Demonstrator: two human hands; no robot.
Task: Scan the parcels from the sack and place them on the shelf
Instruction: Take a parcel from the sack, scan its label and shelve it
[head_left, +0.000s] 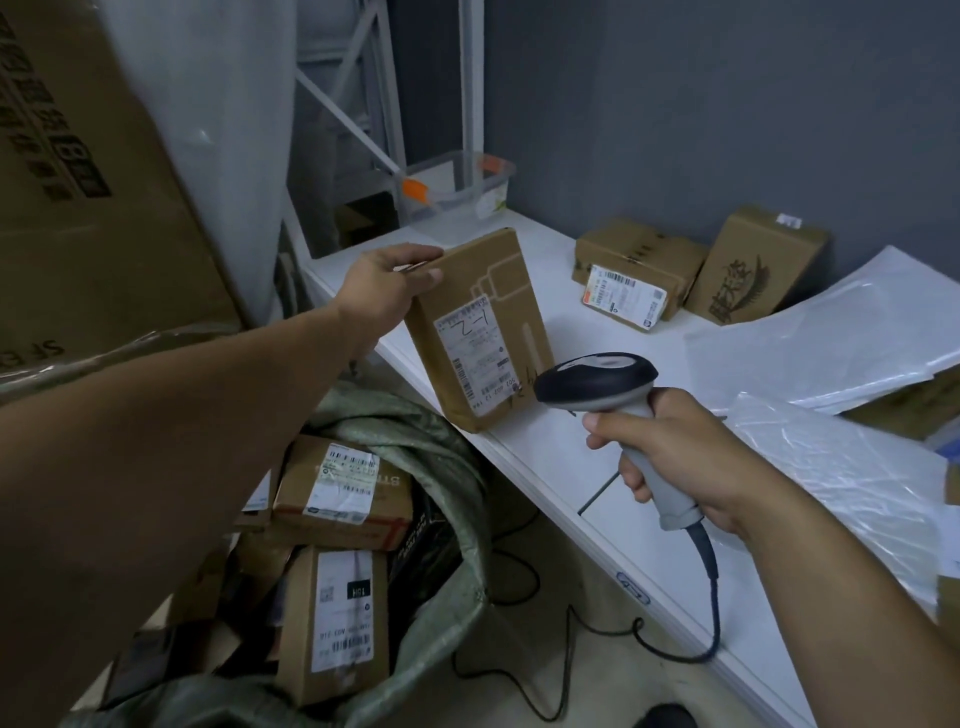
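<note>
A brown parcel (483, 332) is gripped at its upper left corner by the left hand (395, 291), the thumb laid along the top edge and the fingers curled behind. The parcel is stood upright on its lower edge near the front of the white shelf (561, 467), its white label turned toward the camera. A grey and black scanner (597, 376) is held by its handle in the right hand (675, 457), all fingers wrapped round it, and its head is pointed at the lower right of the parcel, just beside it. A dark cable (711, 597) is seen trailing from the handle down to the floor. Below the shelf edge an open green sack (457, 457) is seen, with more labelled boxes (337, 493) lying inside. At the back of the shelf two small cartons (636, 260) are set against the wall, touching each other. Clear plastic bags (831, 338) are spread at the right, and a clear tub (457, 192) with orange clips is placed at the far end.
</note>
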